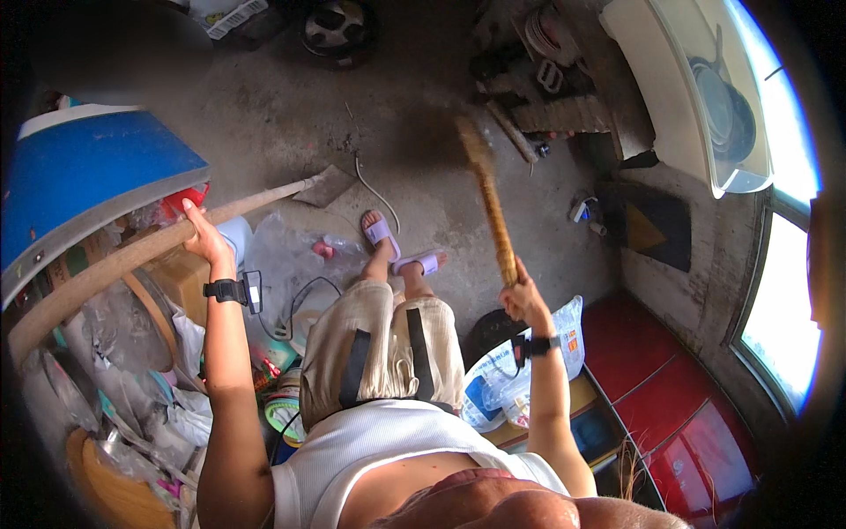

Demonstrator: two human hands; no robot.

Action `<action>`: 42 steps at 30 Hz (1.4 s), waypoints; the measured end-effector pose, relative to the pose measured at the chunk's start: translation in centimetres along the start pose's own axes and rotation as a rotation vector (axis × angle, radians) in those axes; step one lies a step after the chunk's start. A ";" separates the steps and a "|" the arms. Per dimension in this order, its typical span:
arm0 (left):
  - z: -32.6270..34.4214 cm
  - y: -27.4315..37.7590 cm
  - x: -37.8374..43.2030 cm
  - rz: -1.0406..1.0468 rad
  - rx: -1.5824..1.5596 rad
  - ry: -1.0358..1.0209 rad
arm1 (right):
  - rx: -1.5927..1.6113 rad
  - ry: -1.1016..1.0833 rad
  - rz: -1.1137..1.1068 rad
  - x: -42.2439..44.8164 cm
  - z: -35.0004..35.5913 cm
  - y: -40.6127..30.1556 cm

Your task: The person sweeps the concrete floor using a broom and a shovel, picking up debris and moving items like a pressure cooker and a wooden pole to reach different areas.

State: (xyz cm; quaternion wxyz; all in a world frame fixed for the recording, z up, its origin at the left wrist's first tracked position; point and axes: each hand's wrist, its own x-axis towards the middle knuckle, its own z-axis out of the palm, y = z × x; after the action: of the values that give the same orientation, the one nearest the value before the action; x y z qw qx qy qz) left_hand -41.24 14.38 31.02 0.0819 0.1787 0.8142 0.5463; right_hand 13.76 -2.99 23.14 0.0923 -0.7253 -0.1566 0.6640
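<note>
My left hand (208,239) grips the long wooden shaft of a shovel (125,264), which slants across the left side. The shovel's flat grey metal blade (328,186) is at the far end, low over the concrete floor or resting on it; I cannot tell which. In my right hand (527,303) is the thin yellowish handle of what looks like a hand broom (492,205). Its brown head points away from me and is blurred. My feet, in lilac slides (379,239), stand on the floor between the two tools.
A blue-topped table (99,165) borders the left, with plastic bags (125,324) and a cardboard box (182,281) below its edge. A loose cable (377,192) lies ahead of my feet. To the right are a red-topped cabinet (651,357), a printed sack (489,390) and a translucent bin (687,86) holding pans.
</note>
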 end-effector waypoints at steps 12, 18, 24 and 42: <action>-0.3 -0.6 0.9 0.055 0.004 -0.089 | 0.103 -0.204 0.052 4.5 1.9 -3.6; -0.3 -0.7 1.7 0.090 0.010 -0.108 | -0.016 0.045 -0.083 5.0 0.6 -4.7; 1.2 0.0 1.2 0.149 -0.035 -0.165 | 0.074 0.020 0.022 12.5 8.0 -6.9; 1.5 -0.1 2.2 0.167 -0.035 -0.182 | -0.050 -0.014 -0.048 13.5 10.8 -6.1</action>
State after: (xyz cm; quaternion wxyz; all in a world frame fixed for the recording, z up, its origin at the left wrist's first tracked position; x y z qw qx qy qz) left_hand -42.80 16.49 30.52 0.1127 0.2930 0.7762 0.5468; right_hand 3.36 6.62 11.53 0.0889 -0.7186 -0.1912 0.6627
